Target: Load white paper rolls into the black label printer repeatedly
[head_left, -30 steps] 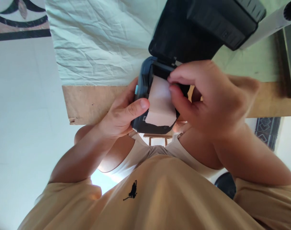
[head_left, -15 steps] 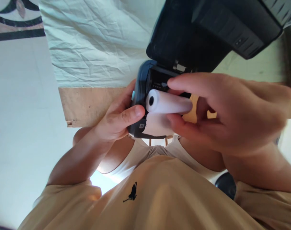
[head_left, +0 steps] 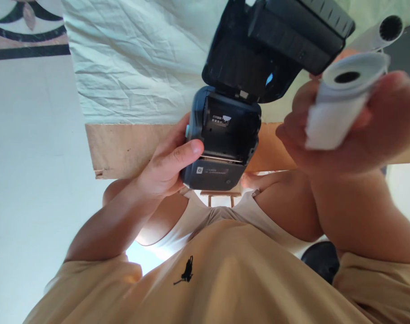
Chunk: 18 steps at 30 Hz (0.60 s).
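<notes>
A small dark portable label printer [head_left: 221, 173] is gripped along its left side by my left hand [head_left: 167, 164], the thumb lying over the edge of its body. Its black lid [head_left: 245, 58] is swung up and away, so the hollow paper bay [head_left: 230, 130] shows with nothing in it. To the right, my right hand [head_left: 373, 126] is closed around a white paper roll [head_left: 340, 99], clear of the printer. A strip of paper hangs off the roll toward me, and the roll's hollow core faces up. Motion blurs this hand a little.
Beyond the printer a wrinkled pale green cloth [head_left: 133, 58] covers the table, whose wooden edge [head_left: 120, 150] runs in front of my lap. Another white roll [head_left: 376, 36] lies at the far right, near a dark grey flat object [head_left: 405, 51].
My right hand has lifted the paper roll out of the printer's bay and carried it right and up. The left hand still holds the printer; the lid has shifted slightly left.
</notes>
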{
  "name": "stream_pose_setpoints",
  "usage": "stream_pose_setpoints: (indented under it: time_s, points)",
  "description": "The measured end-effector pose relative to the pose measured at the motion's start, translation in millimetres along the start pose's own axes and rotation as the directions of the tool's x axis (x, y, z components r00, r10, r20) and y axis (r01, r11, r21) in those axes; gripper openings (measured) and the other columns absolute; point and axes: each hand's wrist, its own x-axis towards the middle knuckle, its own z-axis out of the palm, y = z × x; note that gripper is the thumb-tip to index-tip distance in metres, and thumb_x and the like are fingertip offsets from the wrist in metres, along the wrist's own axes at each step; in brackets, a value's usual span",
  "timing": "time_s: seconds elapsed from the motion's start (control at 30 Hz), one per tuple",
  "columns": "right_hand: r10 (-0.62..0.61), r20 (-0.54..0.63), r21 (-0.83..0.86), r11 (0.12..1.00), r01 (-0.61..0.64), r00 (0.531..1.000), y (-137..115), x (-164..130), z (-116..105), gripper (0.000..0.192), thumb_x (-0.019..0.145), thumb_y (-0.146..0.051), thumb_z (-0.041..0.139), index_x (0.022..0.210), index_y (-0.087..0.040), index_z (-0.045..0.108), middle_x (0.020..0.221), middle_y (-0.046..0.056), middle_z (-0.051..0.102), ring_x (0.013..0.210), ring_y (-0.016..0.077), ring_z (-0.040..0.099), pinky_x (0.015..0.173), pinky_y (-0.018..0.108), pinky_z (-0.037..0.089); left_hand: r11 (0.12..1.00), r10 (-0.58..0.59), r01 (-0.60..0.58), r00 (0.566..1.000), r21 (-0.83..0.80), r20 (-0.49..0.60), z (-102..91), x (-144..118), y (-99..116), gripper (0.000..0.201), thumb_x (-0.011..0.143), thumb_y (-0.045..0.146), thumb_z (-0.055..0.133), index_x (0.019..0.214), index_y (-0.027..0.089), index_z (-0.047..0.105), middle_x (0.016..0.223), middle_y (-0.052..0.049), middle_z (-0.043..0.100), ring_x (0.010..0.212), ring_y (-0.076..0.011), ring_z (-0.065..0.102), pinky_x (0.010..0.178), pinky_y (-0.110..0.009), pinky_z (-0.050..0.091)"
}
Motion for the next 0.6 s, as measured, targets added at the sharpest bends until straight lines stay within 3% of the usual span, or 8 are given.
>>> stream_pose_setpoints:
  time_s: [0.03, 0.1, 0.2, 0.33, 0.4, 0.47, 0.6]
  points:
    - [0.008, 0.008, 0.068, 0.998, -0.008, 1.000, 2.6, 1.0, 5.1, 0.067, 0.060, -0.090, 0.061, 0.088, -0.030, 0.064, 0.062, -0.003, 0.056, 0.040, 0.0101, 0.041, 0.029, 0.025, 0.020, 1.000, 0.004, -0.004, 1.000, 0.002, -0.005, 0.5, 0.1, 0.3, 0.034, 0.095, 0.046, 0.064, 0.116, 0.022, 0.072, 0.108, -0.004, 0.077, 0.115, -0.0281, 0.075, 0.091, -0.037, 0.065]
    - [0.007, 0.004, 0.239, 0.971, -0.008, 1.000, 2.1, -0.1, 14.9, 0.064, 0.052, -0.079, 0.079, 0.086, -0.029, 0.060, 0.056, -0.007, 0.046, 0.036, 0.0086, 0.035, 0.027, 0.025, 0.017, 1.000, 0.002, -0.001, 1.000, 0.009, -0.019, 0.8, 0.4, 0.2, 0.033, 0.094, 0.046, 0.065, 0.115, 0.021, 0.072, 0.106, -0.003, 0.077, 0.114, -0.0280, 0.075, 0.090, -0.036, 0.065]
    - [-0.038, -0.065, 0.286, 0.957, 0.055, 0.997, -2.7, -4.8, 21.4, 0.059, 0.051, -0.062, 0.092, 0.079, -0.027, 0.053, 0.055, -0.010, 0.043, 0.038, 0.0070, 0.034, 0.028, 0.024, 0.019, 1.000, 0.018, -0.018, 1.000, 0.002, 0.012, -1.6, 1.0, -2.1, 0.037, 0.094, 0.047, 0.064, 0.119, 0.019, 0.070, 0.104, -0.004, 0.077, 0.110, -0.0279, 0.076, 0.087, -0.035, 0.065]
    - [-0.122, -0.087, -0.034, 0.992, 0.119, 0.989, -0.1, -7.4, 13.5, 0.033, 0.072, -0.033, 0.082, 0.075, -0.023, 0.052, 0.064, -0.007, 0.047, 0.052, 0.0063, 0.039, 0.048, 0.026, 0.033, 1.000, 0.018, -0.018, 1.000, 0.018, 0.013, -5.5, 0.9, -4.3, 0.045, 0.093, 0.050, 0.064, 0.125, 0.019, 0.067, 0.105, -0.007, 0.078, 0.108, -0.0302, 0.077, 0.085, -0.037, 0.065]
    - [-0.193, -0.038, -0.279, 0.944, 0.176, 0.980, 2.0, -5.8, 8.2, 0.025, 0.074, -0.026, 0.077, 0.074, -0.021, 0.052, 0.069, -0.004, 0.048, 0.063, 0.0079, 0.041, 0.062, 0.028, 0.034, 0.999, -0.014, 0.015, 1.000, 0.040, -0.028, -5.3, 0.1, -3.2, 0.047, 0.090, 0.050, 0.067, 0.126, 0.020, 0.066, 0.106, -0.007, 0.078, 0.109, -0.0311, 0.076, 0.086, -0.038, 0.065]
    - [-0.241, 0.017, -0.466, 0.857, 0.221, 0.970, 2.9, -3.3, 5.0, 0.023, 0.077, -0.032, 0.072, 0.075, -0.020, 0.053, 0.074, -0.002, 0.049, 0.071, 0.0095, 0.042, 0.070, 0.030, 0.033, 0.999, -0.023, 0.025, 0.999, 0.042, -0.040, -3.8, -1.1, -1.1, 0.046, 0.089, 0.049, 0.069, 0.124, 0.020, 0.067, 0.106, -0.007, 0.078, 0.108, -0.0304, 0.077, 0.087, -0.038, 0.065]
    - [-0.233, 0.025, -0.512, 0.832, 0.213, 0.972, 4.2, 1.3, 4.3, 0.020, 0.081, -0.035, 0.070, 0.078, -0.020, 0.057, 0.074, -0.002, 0.049, 0.072, 0.0106, 0.045, 0.076, 0.032, 0.040, 1.000, -0.023, 0.023, 0.999, 0.013, -0.029, -1.2, -2.9, 1.6, 0.039, 0.091, 0.045, 0.069, 0.121, 0.020, 0.069, 0.104, -0.005, 0.077, 0.108, -0.0272, 0.076, 0.088, -0.035, 0.065]
